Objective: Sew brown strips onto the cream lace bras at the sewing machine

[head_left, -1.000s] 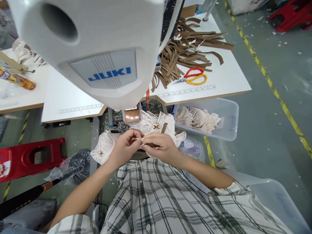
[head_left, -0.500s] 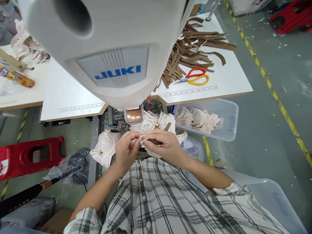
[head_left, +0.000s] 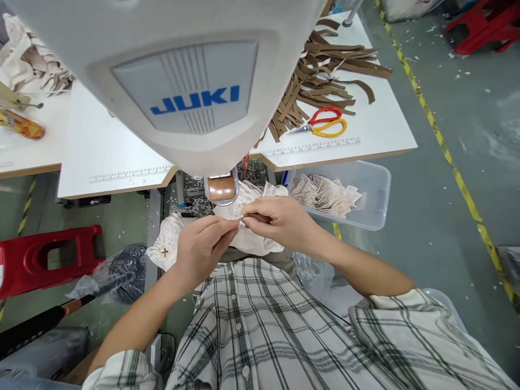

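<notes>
Near the machine (head_left: 187, 143), my left hand (head_left: 205, 244) pinches the white cloth's (head_left: 260, 242) edge and my right hand (head_left: 286, 222) grips a brown strip (head_left: 259, 218) (it seems to meet that edge), which could slip askew if I pull unevenly.

On the white table (head_left: 388, 127), brown strips (head_left: 325, 81) lie heaped beyond scissors (head_left: 319, 124) with red and yellow handles; the far-left tabletop (head_left: 38, 154) holds pale cloth (head_left: 32, 59) and an orange bottle (head_left: 24, 124). Yellow-and-black tape (head_left: 447, 156) crosses the green floor (head_left: 422, 244).
</notes>
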`<state>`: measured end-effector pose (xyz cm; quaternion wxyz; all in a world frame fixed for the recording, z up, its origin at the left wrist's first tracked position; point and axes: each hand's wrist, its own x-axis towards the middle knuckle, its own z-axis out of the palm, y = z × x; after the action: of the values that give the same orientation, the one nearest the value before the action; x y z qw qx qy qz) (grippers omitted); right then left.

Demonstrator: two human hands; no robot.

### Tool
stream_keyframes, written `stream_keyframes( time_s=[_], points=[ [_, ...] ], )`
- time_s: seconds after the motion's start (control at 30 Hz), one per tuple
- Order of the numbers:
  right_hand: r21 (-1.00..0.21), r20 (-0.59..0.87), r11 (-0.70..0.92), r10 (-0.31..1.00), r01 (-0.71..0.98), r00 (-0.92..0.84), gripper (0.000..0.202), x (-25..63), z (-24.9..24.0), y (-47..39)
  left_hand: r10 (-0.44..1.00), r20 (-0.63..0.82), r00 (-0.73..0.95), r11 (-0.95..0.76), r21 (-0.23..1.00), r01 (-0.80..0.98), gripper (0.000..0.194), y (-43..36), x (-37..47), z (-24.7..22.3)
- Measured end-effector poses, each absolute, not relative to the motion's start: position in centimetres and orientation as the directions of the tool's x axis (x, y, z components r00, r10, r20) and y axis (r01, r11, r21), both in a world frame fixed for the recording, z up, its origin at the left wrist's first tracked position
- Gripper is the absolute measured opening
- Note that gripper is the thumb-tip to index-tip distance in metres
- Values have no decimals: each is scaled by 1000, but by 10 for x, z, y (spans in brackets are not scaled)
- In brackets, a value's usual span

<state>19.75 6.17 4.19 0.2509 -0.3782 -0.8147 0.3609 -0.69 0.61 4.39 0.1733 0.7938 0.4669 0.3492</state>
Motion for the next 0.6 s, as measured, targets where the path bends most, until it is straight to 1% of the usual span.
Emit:
stream_keyframes(
  time_s=[0.1, 0.27, 0.37, 0.47, 0.53, 0.6],
  points=[
    [-828, 61, 385, 784, 408, -618, 15, 199, 45, 64, 874, 362, 323, -485, 623, 614, 11, 9, -7, 44],
    [-860, -26, 322, 746, 395, -665, 11, 203, 48, 67, 899, 299, 321, -438, 660, 611, 9, 13, -5, 47],
    [-864, -38, 315, 736, 393, -676, 11, 205, 47, 68, 921, 235, 310, -384, 677, 628, 10, 16, -5, 49],
    [-847, -15, 350, 736, 399, -677, 12, 206, 43, 67, 934, 158, 319, -338, 676, 654, 12, 20, -6, 49],
    [-836, 1, 372, 735, 403, -678, 12, 205, 41, 66, 924, 107, 367, -342, 659, 670, 15, 23, -8, 49],
    [-825, 4, 382, 740, 415, -672, 11, 204, 39, 64, 908, 80, 412, -371, 615, 696, 16, 25, -8, 49]
  ],
)
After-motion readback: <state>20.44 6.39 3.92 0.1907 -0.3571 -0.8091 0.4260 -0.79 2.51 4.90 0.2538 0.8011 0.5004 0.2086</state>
